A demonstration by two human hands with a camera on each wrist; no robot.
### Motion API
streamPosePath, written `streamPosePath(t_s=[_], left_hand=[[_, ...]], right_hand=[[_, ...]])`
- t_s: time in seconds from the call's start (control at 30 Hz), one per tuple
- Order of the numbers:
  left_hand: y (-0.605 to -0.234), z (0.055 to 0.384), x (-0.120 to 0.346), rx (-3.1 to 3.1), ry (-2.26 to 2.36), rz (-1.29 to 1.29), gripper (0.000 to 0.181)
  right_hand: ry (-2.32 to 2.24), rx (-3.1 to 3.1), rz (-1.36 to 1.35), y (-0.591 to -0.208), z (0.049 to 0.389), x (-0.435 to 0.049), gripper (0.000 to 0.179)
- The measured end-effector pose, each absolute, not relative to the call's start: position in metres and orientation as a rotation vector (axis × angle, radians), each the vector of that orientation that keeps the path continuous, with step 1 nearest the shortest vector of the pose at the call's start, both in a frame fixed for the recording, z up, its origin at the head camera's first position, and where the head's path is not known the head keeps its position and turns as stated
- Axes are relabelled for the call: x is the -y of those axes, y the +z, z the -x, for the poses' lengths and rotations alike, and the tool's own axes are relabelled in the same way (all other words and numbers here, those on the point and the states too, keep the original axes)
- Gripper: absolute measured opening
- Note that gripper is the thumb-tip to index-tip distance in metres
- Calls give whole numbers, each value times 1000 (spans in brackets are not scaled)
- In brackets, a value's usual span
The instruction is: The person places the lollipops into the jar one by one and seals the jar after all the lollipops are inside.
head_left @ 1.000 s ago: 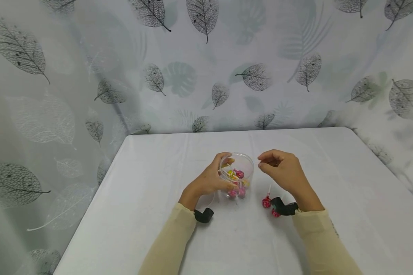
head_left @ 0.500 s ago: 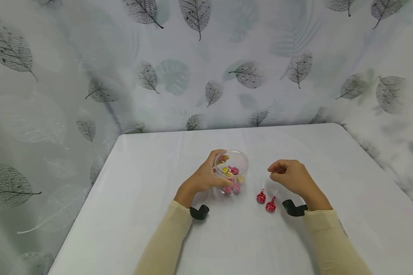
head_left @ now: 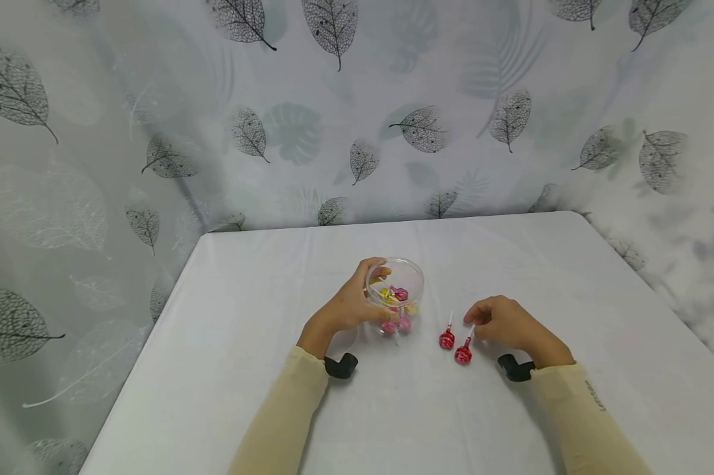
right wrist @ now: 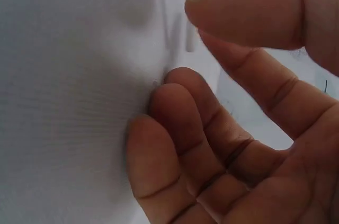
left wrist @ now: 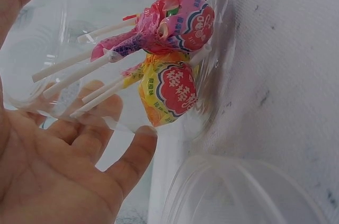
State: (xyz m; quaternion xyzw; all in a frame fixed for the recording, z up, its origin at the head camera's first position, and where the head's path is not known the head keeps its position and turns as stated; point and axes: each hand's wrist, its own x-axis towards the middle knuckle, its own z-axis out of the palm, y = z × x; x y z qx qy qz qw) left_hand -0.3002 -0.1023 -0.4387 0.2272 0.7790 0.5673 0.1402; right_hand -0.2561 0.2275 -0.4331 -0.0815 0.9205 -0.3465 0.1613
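My left hand (head_left: 351,303) grips a clear plastic jar (head_left: 413,284), its open mouth tilted up. Inside lie several lollipops (head_left: 400,293) in pink and yellow wrappers, with white sticks; the left wrist view shows a yellow-wrapped lollipop (left wrist: 168,89) close to my fingertips. Two red-wrapped lollipops lie on the table right of the jar, a farther one (head_left: 447,339) and a nearer one (head_left: 463,354). My right hand (head_left: 505,323) is low over the table, fingertips right at the nearer one's stick (right wrist: 190,38). In the right wrist view the thumb overlaps that stick and the other fingers are loosely bent.
A clear round plastic lid (head_left: 344,340) lies beside my left wrist, its rim (left wrist: 233,166) also in the left wrist view. A white cloth covers the table (head_left: 262,284). Leaf-patterned curtains (head_left: 309,165) stand behind it and at both sides.
My right hand has come down from beside the jar's mouth, toward the right, to the nearer red lollipop's stick. The left hand still holds the jar. The head view has shifted slightly.
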Motion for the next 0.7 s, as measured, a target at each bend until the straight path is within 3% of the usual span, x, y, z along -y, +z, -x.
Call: streamPosePath(t_s=[0.47, 0.7], left_hand=[[-440, 301, 104, -2233, 1644, -669, 103], [-440, 301, 103, -2243, 1640, -667, 103]], right_hand=[[-795, -2676, 395, -432, 254, -227, 15], [-918, -2579, 415, -428, 249, -241, 11]])
